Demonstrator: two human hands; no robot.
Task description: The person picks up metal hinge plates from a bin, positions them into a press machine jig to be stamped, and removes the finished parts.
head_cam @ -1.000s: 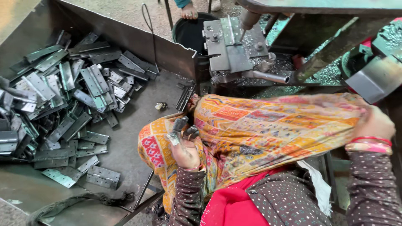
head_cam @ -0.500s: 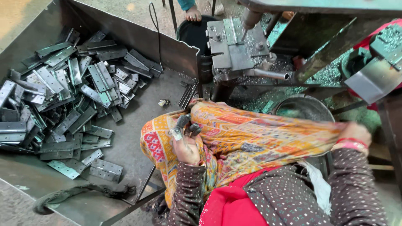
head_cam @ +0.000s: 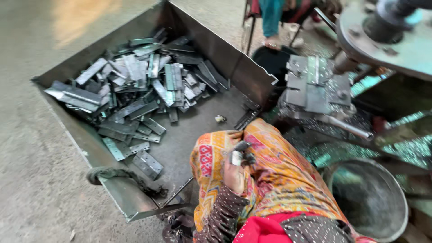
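One head-worn camera looks steeply down from close above the lap, facing forward over the metal tray (head_cam: 112, 189) and press die (head_cam: 315, 87).

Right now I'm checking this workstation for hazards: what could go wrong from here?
1. The left hand holds small metal pieces bare, resting on a loose patterned cloth; sharp edges could cut the fingers.
2. That cloth drapes close to the press die and might snag.
3. The heaped metal plates in the open metal tray could slide or cut when reached into.
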